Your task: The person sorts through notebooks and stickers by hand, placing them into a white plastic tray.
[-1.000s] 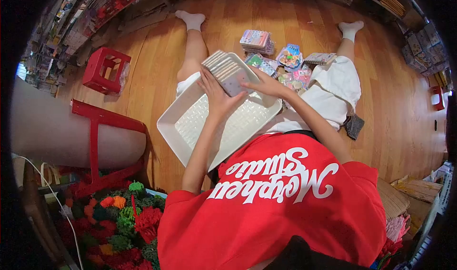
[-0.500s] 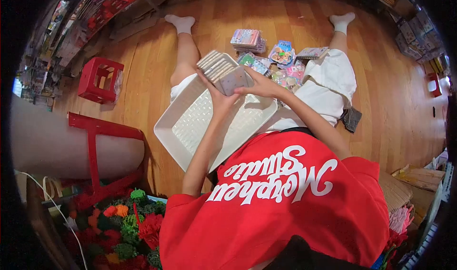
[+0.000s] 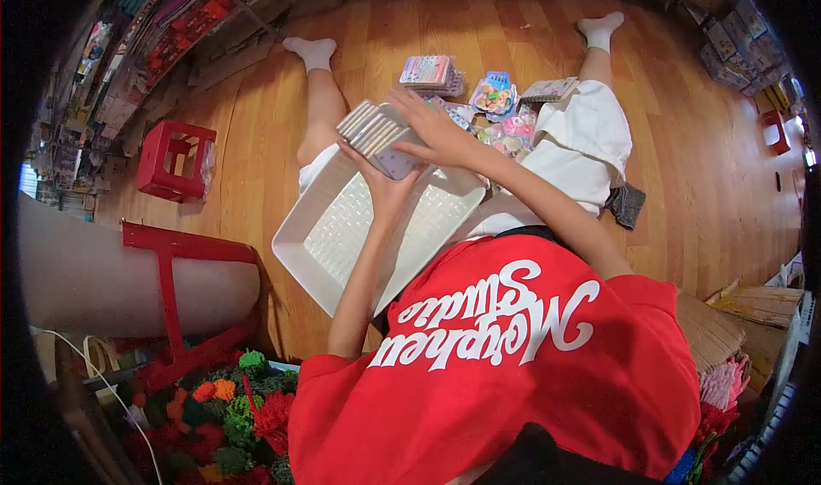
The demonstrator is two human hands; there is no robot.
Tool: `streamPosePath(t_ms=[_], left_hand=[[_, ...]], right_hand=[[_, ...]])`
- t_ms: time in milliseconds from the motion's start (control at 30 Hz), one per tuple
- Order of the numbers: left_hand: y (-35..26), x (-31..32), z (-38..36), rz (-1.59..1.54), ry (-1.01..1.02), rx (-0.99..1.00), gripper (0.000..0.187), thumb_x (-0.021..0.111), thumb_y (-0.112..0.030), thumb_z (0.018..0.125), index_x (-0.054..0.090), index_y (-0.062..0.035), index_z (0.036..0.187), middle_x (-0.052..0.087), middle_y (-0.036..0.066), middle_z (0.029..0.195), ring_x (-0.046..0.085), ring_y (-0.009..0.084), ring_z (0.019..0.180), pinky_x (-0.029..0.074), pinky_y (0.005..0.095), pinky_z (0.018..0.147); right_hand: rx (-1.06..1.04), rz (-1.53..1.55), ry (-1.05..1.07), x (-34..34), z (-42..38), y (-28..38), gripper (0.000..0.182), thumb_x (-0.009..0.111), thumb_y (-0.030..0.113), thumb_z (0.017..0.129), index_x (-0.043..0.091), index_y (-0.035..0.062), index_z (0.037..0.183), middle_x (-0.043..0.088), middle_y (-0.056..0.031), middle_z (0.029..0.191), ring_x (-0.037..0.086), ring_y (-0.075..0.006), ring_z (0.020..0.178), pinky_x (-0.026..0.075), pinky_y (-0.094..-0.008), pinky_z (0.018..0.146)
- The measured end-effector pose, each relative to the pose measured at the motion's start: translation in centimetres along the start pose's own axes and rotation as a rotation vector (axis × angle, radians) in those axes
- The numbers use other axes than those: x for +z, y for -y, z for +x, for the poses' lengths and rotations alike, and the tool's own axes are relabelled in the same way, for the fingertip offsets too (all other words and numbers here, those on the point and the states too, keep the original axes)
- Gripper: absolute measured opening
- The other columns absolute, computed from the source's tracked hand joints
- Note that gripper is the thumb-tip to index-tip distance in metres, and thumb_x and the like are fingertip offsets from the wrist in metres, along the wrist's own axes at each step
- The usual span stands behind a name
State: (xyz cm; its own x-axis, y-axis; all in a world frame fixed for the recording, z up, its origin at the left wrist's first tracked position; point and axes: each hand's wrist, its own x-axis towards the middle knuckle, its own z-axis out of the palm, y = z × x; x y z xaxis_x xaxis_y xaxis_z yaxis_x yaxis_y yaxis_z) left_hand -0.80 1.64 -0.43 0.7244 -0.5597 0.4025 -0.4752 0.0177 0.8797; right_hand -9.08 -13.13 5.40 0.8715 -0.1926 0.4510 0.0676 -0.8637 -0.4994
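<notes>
A stack of small notebooks [image 3: 369, 131] is in my left hand [image 3: 386, 186], whose fingers wrap round it from below and the left. The pale grey cover of the nearest one shows, with the light edges of several more behind it. My right hand [image 3: 443, 134] is at the stack's right side, fingers stretched out and thumb apart near the grey cover. Whether its palm touches the stack is hidden. Under both hands a white woven-pattern plastic basket [image 3: 333, 224] rests tilted across my lap.
Between my legs lie a pile of notebooks [image 3: 428, 71], a colourful packet [image 3: 494, 96], a spiral notebook [image 3: 550, 90] and pink packets [image 3: 518, 126]. A red stool [image 3: 175, 160] stands left. Stocked shelves [image 3: 111, 83] line the left side; boxes [image 3: 742, 49] sit far right.
My right hand has come off the notebooks' cover and lifted, its fingers now spread out. The stack has shifted slightly left and down in my left hand.
</notes>
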Motion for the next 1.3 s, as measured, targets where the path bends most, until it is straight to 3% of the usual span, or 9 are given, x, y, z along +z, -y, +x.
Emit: streamPosePath(t_ms=[500, 600, 667, 767, 867, 967, 1067, 1167, 1300], left_hand=[[-1.2, 0.3, -0.3, 0.047, 0.022, 0.001, 0.137, 0.090, -0.018, 0.057, -0.010, -0.0028, 0.150, 0.001, 0.022, 0.156, 0.006, 0.0342, 0.145, 0.009, 0.0401, 0.118], [-1.7, -0.1, 0.0, 0.220, -0.003, 0.027, 0.136, 0.090, -0.019, 0.058, -0.008, -0.0022, 0.150, 0.001, 0.022, 0.156, 0.005, 0.0338, 0.145, 0.008, 0.0403, 0.118], [-1.9, 0.0, -0.3, 0.215, -0.030, 0.011, 0.133, 0.090, -0.021, 0.060, -0.006, -0.0012, 0.150, 0.002, 0.021, 0.156, 0.005, 0.0322, 0.145, 0.007, 0.0407, 0.118], [-2.6, 0.1, -0.3, 0.171, -0.019, -0.036, 0.134, 0.090, -0.023, 0.060, -0.007, -0.0014, 0.150, 0.000, 0.021, 0.157, 0.004, 0.0326, 0.146, 0.007, 0.0411, 0.118], [-2.2, 0.1, -0.3, 0.207, -0.022, -0.032, 0.134, 0.090, -0.023, 0.061, -0.007, -0.0015, 0.150, 0.000, 0.021, 0.156, 0.003, 0.0328, 0.146, 0.007, 0.0410, 0.118], [-2.4, -0.1, -0.3, 0.208, -0.017, -0.033, 0.133, 0.090, -0.024, 0.061, -0.007, -0.0017, 0.150, 0.001, 0.021, 0.156, 0.004, 0.0331, 0.146, 0.008, 0.0410, 0.118], [-2.0, -0.3, -0.2, 0.269, -0.008, 0.003, 0.133, 0.090, -0.024, 0.062, -0.007, -0.0018, 0.150, 0.001, 0.021, 0.156, 0.004, 0.0333, 0.145, 0.008, 0.0413, 0.118], [-1.9, -0.3, -0.2, 0.235, 0.002, 0.041, 0.133, 0.090, -0.025, 0.062, -0.008, -0.0018, 0.150, 0.000, 0.021, 0.156, 0.004, 0.0335, 0.145, 0.008, 0.0417, 0.118], [-1.3, -0.2, -0.2, 0.234, 0.003, 0.040, 0.138, 0.090, -0.025, 0.058, -0.010, -0.0033, 0.150, -0.002, 0.022, 0.157, -0.001, 0.0368, 0.146, 0.005, 0.0447, 0.118]], right_hand=[[-0.188, -0.132, -0.045, 3.6, 3.1, 1.4, 0.056, 0.043, 0.046, 0.096, 0.050, 0.0048, 0.133, 0.053, -0.0161, 0.134, 0.047, -0.0308, 0.127, 0.038, -0.0490, 0.102], [0.020, 0.245, 0.130, 0.0, 6.4, -2.4, 0.050, 0.053, 0.043, 0.091, 0.056, 0.0044, 0.123, 0.060, -0.0196, 0.119, 0.056, -0.0343, 0.112, 0.044, -0.0479, 0.092], [0.209, 0.192, -0.355, -0.3, 5.1, -8.2, 0.049, 0.065, 0.041, 0.082, 0.058, 0.0056, 0.116, 0.062, -0.0206, 0.107, 0.057, -0.0383, 0.103, 0.044, -0.0515, 0.085], [0.355, -0.376, -0.410, 0.6, 0.0, -20.2, 0.071, 0.073, 0.043, 0.076, 0.050, -0.0031, 0.125, 0.057, -0.0245, 0.117, 0.054, -0.0412, 0.109, 0.044, -0.0509, 0.089], [0.818, -0.289, -0.138, -0.4, -5.3, -22.6, 0.095, 0.078, 0.049, 0.070, 0.040, -0.0128, 0.131, 0.049, -0.0280, 0.128, 0.050, -0.0410, 0.117, 0.044, -0.0497, 0.094], [0.741, -0.332, -0.038, 0.2, -7.5, -22.0, 0.096, 0.084, 0.046, 0.064, 0.044, -0.0103, 0.130, 0.054, -0.0272, 0.124, 0.052, -0.0403, 0.116, 0.045, -0.0482, 0.093], [0.675, -0.035, -0.053, 1.8, -7.7, -27.7, 0.093, 0.088, 0.040, 0.060, 0.047, -0.0101, 0.127, 0.061, -0.0228, 0.114, 0.062, -0.0328, 0.105, 0.050, -0.0449, 0.084], [0.880, 0.466, -0.303, -0.8, -5.8, -26.8, 0.038, 0.083, 0.017, 0.070, 0.065, -0.0035, 0.096, 0.070, -0.0121, 0.086, 0.067, -0.0216, 0.084, 0.052, -0.0330, 0.071], [0.754, 1.147, -0.664, -4.5, -4.9, -25.8, 0.033, 0.074, 0.015, 0.084, 0.061, -0.0011, 0.110, 0.068, -0.0096, 0.097, 0.067, -0.0181, 0.085, 0.056, -0.0315, 0.073]])
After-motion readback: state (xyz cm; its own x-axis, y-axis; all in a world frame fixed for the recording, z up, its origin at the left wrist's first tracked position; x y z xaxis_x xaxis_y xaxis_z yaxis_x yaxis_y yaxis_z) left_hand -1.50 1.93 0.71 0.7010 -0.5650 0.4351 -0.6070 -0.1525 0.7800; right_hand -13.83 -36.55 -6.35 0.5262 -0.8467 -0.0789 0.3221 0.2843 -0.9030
